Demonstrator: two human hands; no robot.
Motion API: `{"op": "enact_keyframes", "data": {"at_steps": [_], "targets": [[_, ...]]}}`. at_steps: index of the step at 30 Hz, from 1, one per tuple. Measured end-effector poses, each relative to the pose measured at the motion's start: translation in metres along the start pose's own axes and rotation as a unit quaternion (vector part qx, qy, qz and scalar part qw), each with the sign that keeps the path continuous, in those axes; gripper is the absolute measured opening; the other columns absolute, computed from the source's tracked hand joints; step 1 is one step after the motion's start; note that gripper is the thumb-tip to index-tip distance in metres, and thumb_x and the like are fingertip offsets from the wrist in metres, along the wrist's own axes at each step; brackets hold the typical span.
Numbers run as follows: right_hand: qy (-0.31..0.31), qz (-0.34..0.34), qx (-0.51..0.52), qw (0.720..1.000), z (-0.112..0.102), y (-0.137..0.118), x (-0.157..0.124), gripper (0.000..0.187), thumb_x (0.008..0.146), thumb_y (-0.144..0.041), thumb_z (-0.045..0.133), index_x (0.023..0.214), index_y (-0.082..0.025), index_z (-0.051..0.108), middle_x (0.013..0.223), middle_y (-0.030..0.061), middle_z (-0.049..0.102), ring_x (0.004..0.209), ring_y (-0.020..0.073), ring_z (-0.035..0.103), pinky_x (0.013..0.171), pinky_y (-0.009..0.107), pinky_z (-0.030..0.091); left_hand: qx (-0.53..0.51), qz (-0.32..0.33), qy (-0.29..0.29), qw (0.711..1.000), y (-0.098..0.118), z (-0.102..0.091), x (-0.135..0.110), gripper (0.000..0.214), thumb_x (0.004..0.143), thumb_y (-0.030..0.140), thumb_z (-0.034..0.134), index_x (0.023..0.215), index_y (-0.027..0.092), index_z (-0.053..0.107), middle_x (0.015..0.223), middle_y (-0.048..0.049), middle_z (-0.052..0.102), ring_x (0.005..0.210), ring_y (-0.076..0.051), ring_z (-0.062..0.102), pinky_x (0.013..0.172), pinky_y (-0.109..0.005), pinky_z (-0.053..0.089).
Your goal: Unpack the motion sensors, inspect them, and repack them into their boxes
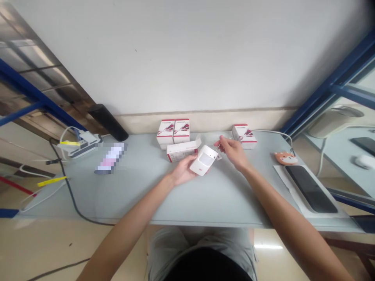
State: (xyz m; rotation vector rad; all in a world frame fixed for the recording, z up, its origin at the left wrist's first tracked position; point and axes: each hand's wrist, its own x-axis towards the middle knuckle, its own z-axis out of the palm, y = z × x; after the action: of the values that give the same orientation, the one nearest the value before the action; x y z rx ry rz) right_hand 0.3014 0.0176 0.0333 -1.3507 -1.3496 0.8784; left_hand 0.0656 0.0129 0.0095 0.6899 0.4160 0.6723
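Observation:
A white box-shaped motion sensor [201, 166] with a curved window and a small red mark is held tilted above the table. My left hand [182, 172] is closed around its left side and underside. At its upper right corner, my right hand [233, 151] pinches a thin metal rod [218, 147], whose tip is at or close to the sensor's top end. Whether the rod touches the sensor I cannot tell. Just behind my left hand lies a white and red carton [181, 151] with its end flap up.
Behind stand two white and red boxes [173, 130] and another box [245, 136] to the right. On the left are a phone [110, 158], a power strip [83, 144] and a black cylinder [108, 121]. A dark phone-like slab [312, 189] and an orange animal-faced item [285, 158] lie right.

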Motion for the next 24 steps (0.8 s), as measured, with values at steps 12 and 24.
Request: {"op": "enact_keyframes", "data": {"at_steps": [12,24], "targets": [[0.018,-0.003,0.004,1.0,0.004,0.008,0.002,0.07,0.09,-0.082,0.051,0.079,-0.019,0.078,0.069,0.0029,0.062,0.065,0.0163,0.055,0.062,0.029,0.045,0.029,-0.08,-0.011,0.996,0.002,-0.007,-0.002,0.051,0.093,0.051,0.048,0.114,0.01,0.069,0.087,-0.0126,0.071,0.061,-0.022,0.063,0.062,-0.034,0.045],[0.135,0.019,0.107,0.985,-0.024,0.004,0.016,0.063,0.084,-0.08,0.065,0.076,-0.019,0.074,0.063,-0.0001,0.054,0.058,0.0137,0.047,0.057,0.03,0.041,0.016,-0.135,-0.045,0.99,0.006,-0.011,-0.002,0.052,0.085,0.052,0.048,0.112,0.011,0.065,0.083,-0.0115,0.068,0.055,-0.017,0.052,0.056,-0.031,0.037]]}}
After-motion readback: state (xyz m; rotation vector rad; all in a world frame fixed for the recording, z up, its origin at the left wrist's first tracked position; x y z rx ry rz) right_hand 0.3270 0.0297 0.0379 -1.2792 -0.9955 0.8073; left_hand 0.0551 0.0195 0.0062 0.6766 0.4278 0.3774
